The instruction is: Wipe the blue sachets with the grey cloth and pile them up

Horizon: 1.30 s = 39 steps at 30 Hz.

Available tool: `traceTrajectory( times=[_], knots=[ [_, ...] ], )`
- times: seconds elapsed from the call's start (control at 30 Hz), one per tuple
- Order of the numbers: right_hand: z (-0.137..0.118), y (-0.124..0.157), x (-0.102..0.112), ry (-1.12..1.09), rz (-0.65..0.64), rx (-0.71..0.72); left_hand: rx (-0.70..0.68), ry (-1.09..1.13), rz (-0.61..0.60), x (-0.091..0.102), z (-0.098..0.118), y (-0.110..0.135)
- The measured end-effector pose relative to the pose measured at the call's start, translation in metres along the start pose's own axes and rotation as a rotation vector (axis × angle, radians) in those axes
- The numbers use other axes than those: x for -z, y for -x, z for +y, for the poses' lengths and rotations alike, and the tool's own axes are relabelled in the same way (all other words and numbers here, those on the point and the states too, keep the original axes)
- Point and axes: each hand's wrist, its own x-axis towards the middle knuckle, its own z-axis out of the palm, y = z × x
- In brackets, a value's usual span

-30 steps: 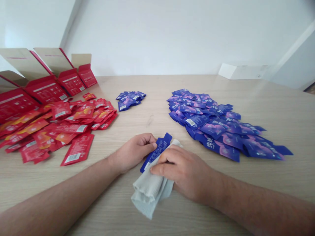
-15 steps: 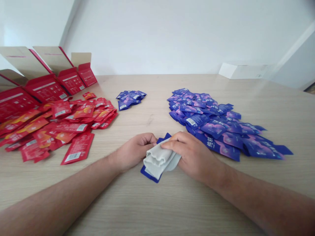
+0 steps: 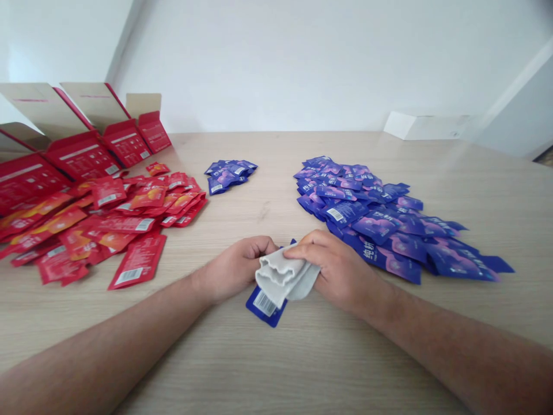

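My left hand (image 3: 235,268) is curled shut on the upper end of a blue sachet (image 3: 264,302) that lies on the wooden table (image 3: 276,357). Its barcode end sticks out toward me from under a folded grey cloth (image 3: 283,276). My right hand (image 3: 341,268) grips that cloth and presses it down on the sachet. Most of the sachet is hidden by the cloth and my fingers.
A big heap of blue sachets (image 3: 380,222) spreads to the right, a small pile of blue sachets (image 3: 230,173) sits beyond my hands. Red sachets (image 3: 103,222) and open red cartons (image 3: 82,150) fill the left. A white box (image 3: 425,124) stands far right.
My right hand has slid the cloth up along the blue sachet, away from me. The sachet's near end with the barcode now shows below the cloth. My left hand stayed put.
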Motion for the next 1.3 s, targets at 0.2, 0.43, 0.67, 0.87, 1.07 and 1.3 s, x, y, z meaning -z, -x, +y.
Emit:
traceTrajectory(
  times=[0.2, 0.43, 0.67, 0.87, 1.07, 1.3],
  knots=[
    [0.002, -0.001, 0.001, 0.003, 0.034, -0.016, -0.007, -0.011, -0.012, 0.001, 0.000, -0.001],
    [0.002, -0.001, 0.000, -0.008, -0.037, 0.005, -0.001, 0.034, -0.019, 0.001, -0.001, -0.001],
    [0.004, -0.002, 0.000, -0.012, 0.032, -0.044, -0.008, 0.038, -0.026, -0.001, 0.002, 0.000],
    [-0.001, -0.001, -0.001, 0.006, 0.000, -0.031, 0.000, 0.063, -0.011, 0.002, -0.005, -0.001],
    [-0.016, 0.002, -0.003, 0.033, -0.103, 0.078, -0.002, 0.057, 0.018, 0.001, -0.004, -0.001],
    [-0.021, 0.003, -0.006, 0.069, -0.054, 0.066, -0.009, 0.062, 0.073, -0.001, -0.003, -0.002]
  ],
)
